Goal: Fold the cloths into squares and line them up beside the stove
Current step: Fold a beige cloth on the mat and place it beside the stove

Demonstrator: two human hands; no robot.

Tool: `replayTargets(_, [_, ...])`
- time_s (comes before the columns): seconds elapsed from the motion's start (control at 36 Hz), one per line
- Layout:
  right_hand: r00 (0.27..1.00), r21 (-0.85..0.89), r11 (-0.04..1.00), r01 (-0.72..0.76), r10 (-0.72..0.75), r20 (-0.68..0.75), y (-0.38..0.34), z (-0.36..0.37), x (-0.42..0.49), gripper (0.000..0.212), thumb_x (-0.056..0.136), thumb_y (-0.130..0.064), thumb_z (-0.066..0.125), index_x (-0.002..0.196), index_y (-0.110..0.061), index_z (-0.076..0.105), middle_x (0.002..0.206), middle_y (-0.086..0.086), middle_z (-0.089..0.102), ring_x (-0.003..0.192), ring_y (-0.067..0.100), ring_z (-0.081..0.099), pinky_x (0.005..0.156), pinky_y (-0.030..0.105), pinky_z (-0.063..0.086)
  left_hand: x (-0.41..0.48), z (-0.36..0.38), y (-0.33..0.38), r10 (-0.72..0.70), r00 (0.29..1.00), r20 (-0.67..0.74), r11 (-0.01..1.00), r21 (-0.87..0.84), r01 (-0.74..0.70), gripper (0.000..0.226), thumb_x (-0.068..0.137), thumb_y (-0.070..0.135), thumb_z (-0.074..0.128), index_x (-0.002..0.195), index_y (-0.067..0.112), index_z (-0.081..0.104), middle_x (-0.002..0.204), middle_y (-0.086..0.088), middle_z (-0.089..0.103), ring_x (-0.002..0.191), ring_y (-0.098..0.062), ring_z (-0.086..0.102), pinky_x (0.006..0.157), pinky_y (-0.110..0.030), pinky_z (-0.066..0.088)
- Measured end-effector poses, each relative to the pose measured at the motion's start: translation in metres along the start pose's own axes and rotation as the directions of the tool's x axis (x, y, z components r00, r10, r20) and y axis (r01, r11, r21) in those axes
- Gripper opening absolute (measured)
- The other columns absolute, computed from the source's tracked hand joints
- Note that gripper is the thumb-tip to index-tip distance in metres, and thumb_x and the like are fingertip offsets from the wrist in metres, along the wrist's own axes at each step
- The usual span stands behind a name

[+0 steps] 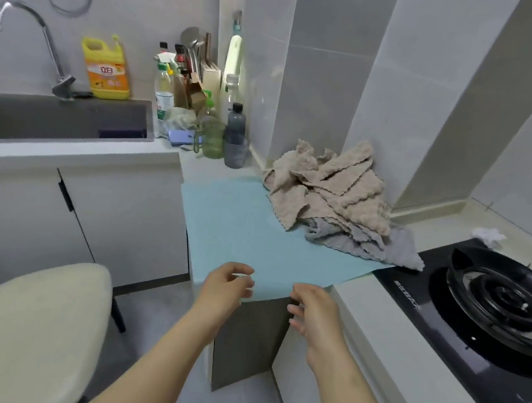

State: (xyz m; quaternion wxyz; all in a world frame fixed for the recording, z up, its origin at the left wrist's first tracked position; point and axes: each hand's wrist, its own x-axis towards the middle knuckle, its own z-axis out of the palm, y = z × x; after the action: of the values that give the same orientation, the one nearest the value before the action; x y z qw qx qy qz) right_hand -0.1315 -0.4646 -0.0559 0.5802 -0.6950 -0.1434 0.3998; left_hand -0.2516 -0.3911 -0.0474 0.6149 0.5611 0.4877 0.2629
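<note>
We reach both bare forearms in from 6 o'clock toward the near edge of the light blue cloth (242, 231). It lies spread flat on the counter, with that edge hanging a little over the front. Our left hand (227, 287) is at the edge, back up, thumb and fingers curled toward each other; we cannot tell whether they pinch the fabric. Our right hand (314, 313), at 3 o'clock of the left, is slack, its fingers bent and spread, grasping nothing, just beside the cloth's near corner. At 1 o'clock on the blue cloth, crumpled beige cloths (334, 188) are heaped over a grey cloth (373, 249). The grey cloth's corner touches the black stove (425, 317) at 3 o'clock.
</note>
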Motion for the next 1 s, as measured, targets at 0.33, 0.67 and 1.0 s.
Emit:
replayTargets(0.33, [0.986, 0.051, 0.997, 0.062, -0.053, -0.156, -0.065, 0.07, 0.159, 0.013, 0.091, -0.004, 0.046, 0.097, -0.01, 0.056, 0.077, -0.003, 0.048, 0.067, 0.009, 0.043, 0.06, 0.023, 0.036, 0.168, -0.007, 0.053, 0.025, 0.998, 0.057, 0.997, 0.072, -0.03, 0.016, 0.09, 0.013, 0.05, 0.089, 0.025, 0.06, 0.098, -0.003, 0.064, 0.077, -0.012, 0.062, 0.071, -0.024, 0.044])
replayTargets(0.67, [0.871, 0.204, 0.968, 0.145, -0.027, -0.49, -0.051, 0.107, 0.242, 0.034, 0.087, -0.002, 0.054, 0.118, -0.013, 0.046, 0.104, 0.0, 0.052, 0.099, 0.022, 0.053, 0.08, 0.031, 0.041, 0.295, 0.007, 0.068, 0.162, 0.981, 0.102, 0.92, 0.344, -0.188, 0.017, 0.089, 0.013, 0.052, 0.102, 0.023, 0.057, 0.099, 0.006, 0.057, 0.087, -0.012, 0.054, 0.069, -0.023, 0.04])
replayTargets(1.0, [0.508, 0.062, 0.979, 0.197, -0.048, -0.86, -0.047, 0.16, 0.27, 0.032, 0.088, -0.015, 0.059, 0.11, -0.031, 0.043, 0.09, -0.015, 0.055, 0.077, 0.001, 0.054, 0.065, 0.015, 0.04, 0.399, 0.016, 0.068, 0.267, 0.831, 0.488, 0.775, 0.405, -0.486, 0.029, 0.086, 0.016, 0.058, 0.115, 0.02, 0.055, 0.089, 0.008, 0.057, 0.083, -0.011, 0.052, 0.065, -0.023, 0.034])
